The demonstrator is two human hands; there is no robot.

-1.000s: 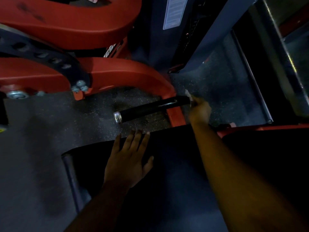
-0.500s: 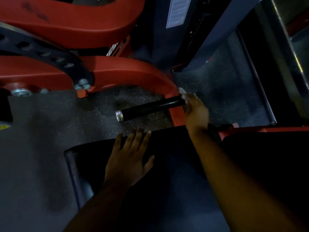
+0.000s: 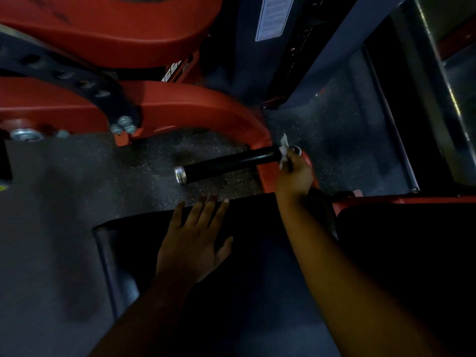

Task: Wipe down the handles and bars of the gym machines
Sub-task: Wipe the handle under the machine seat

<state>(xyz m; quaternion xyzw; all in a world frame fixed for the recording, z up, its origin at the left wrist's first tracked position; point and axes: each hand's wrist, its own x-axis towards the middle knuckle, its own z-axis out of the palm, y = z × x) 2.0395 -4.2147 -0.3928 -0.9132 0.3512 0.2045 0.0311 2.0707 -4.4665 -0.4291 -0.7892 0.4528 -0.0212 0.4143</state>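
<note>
A black handle [image 3: 226, 163] with a silver end cap juts left from the curved red arm [image 3: 195, 109] of a gym machine. My right hand [image 3: 295, 176] holds a small white wipe [image 3: 283, 150] against the handle's right end, where it meets the red arm. My left hand [image 3: 194, 240] lies flat, fingers spread, on the dark seat pad [image 3: 257, 266] below the handle.
Red frame parts with bolts [image 3: 123, 124] fill the upper left. A dark upright with a white label [image 3: 273, 19] stands behind. A metal rail [image 3: 391, 119] runs along the right. Speckled rubber floor [image 3: 77, 181] lies beneath.
My right hand with the wipe has stayed at the handle's right end, shifting slightly along it. The left hand has kept its place on the pad. The view has drifted a little.
</note>
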